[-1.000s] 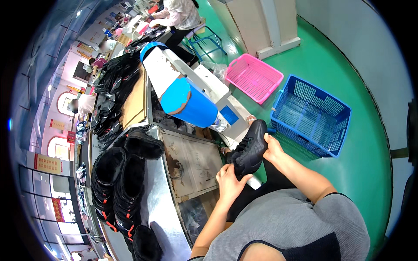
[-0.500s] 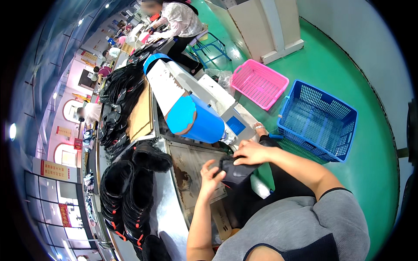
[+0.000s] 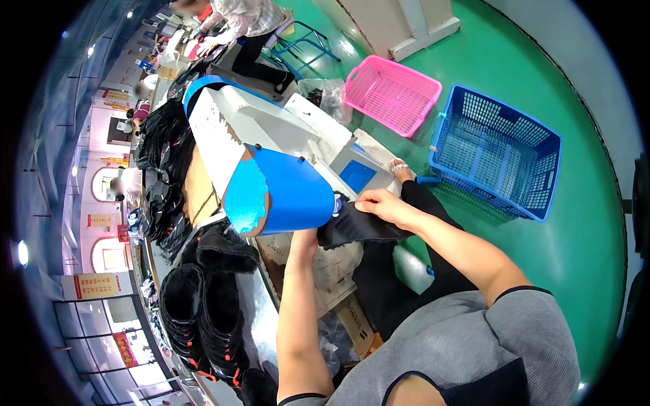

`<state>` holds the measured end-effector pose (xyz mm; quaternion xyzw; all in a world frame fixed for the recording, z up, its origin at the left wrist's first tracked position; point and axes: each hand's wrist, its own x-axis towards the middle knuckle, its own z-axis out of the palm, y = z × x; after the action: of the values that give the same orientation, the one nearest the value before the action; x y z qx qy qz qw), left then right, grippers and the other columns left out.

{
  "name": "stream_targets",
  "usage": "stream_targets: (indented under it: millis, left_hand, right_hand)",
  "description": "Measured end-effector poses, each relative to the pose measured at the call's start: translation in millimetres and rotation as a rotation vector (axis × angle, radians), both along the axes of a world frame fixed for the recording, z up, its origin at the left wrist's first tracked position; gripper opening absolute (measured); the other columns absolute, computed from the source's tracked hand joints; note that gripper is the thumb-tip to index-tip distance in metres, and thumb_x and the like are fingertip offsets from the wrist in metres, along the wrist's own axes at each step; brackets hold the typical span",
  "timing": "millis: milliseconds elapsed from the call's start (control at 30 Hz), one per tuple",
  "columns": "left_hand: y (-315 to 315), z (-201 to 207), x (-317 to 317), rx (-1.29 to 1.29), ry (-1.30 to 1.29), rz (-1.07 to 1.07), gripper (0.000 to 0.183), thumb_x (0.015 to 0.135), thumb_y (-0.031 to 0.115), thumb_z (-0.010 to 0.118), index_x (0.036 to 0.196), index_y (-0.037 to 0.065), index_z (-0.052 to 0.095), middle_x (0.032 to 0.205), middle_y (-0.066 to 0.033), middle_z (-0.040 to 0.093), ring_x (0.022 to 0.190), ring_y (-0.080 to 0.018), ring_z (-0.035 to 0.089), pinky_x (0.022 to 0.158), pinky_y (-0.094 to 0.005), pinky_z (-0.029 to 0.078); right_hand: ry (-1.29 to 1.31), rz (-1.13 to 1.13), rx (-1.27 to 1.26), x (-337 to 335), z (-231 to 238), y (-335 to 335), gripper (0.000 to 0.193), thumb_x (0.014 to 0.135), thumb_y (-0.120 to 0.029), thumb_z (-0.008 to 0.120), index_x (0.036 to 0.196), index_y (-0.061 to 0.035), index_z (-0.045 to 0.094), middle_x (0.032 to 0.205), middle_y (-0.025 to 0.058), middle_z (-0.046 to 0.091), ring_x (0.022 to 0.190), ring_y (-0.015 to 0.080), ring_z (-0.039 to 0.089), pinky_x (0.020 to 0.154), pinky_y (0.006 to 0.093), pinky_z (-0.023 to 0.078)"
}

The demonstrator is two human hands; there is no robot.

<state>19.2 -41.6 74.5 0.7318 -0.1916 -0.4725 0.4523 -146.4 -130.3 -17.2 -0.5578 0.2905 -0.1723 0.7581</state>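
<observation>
Beside the blue machine hood [image 3: 288, 196], both hands [image 3: 379, 203] hold a black shoe [image 3: 355, 227].

Green painted floor [image 3: 582, 223] is taking up the whole right side, shining a bit. Ceiling lights [image 3: 23, 252] are glowing along the left, with arched pink wall panels [image 3: 101, 189] showing behind.

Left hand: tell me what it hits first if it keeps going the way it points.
The left hand points up under the blue machine hood, so it would probably meet that first; depth is unclear, and it already touches the black shoe piece.
</observation>
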Motion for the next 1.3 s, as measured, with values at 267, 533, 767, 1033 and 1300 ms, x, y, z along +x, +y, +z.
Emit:
stream_targets:
  millis: [267,533,767,1033,1300]
  left_hand:
    - [38.1,-21.6,-10.0,-0.195,0.059,0.036,0.045,0.091,0.006,0.054,0.134,0.006,0.04,0.13,-0.0072,0.046,0.12,-0.0203,0.045,0.099,-0.0357,0.037]
    - [139.8,-25.6,-27.4,-0.169,0.642,0.392,0.051,0.088,0.052,0.051,0.122,0.015,0.052,0.114,-0.0028,0.056,0.102,-0.0183,0.053,0.087,-0.0401,0.043]
    - [154.8,-27.0,-51.0,-0.405,0.771,0.507,0.055,0.085,0.039,0.059,0.124,0.002,0.05,0.123,-0.0135,0.056,0.114,-0.0266,0.054,0.099,-0.0429,0.042]
    - [127.7,-2.4,-60.3,-0.531,0.28,0.254,0.052,0.078,-0.006,0.058,0.127,0.004,0.045,0.123,-0.0102,0.054,0.112,-0.0236,0.053,0.101,-0.04,0.039]
    - [91.0,-18.0,-65.6,-0.643,0.295,0.249,0.058,0.077,-0.005,0.06,0.13,0.008,0.041,0.123,-0.0084,0.053,0.114,-0.022,0.051,0.101,-0.0388,0.037]
  right_hand:
    - [0.046,0.147,-0.342,-2.7,17.5,-24.3,0.025,0.087,-0.024,0.06,0.09,0.0007,0.064,0.079,0.0027,0.061,0.079,0.0102,0.054,0.072,0.0277,0.044]
    - [-0.281,0.568,-0.011,-47.4,8.9,4.8,0.019,0.092,-0.02,0.058,0.099,-0.0024,0.059,0.09,-0.0047,0.055,0.087,0.0046,0.048,0.079,0.0219,0.039]
    - [-0.302,0.547,-0.545,-39.1,38.3,34.3,0.023,0.08,-0.01,0.061,0.102,-0.0033,0.063,0.102,0.0091,0.06,0.102,0.0233,0.05,0.093,0.0335,0.039]
    - [-0.186,-0.174,-0.453,-22.6,13.0,50.8,0.029,0.079,-0.001,0.055,0.108,-0.0042,0.06,0.092,0.0065,0.064,0.089,0.0224,0.056,0.079,0.0334,0.045]
    - [-0.041,0.009,0.221,-8.9,39.9,34.8,0.027,0.084,-0.014,0.066,0.103,0.0007,0.054,0.073,0.0021,0.053,0.057,0.0085,0.053,0.045,0.0199,0.039]
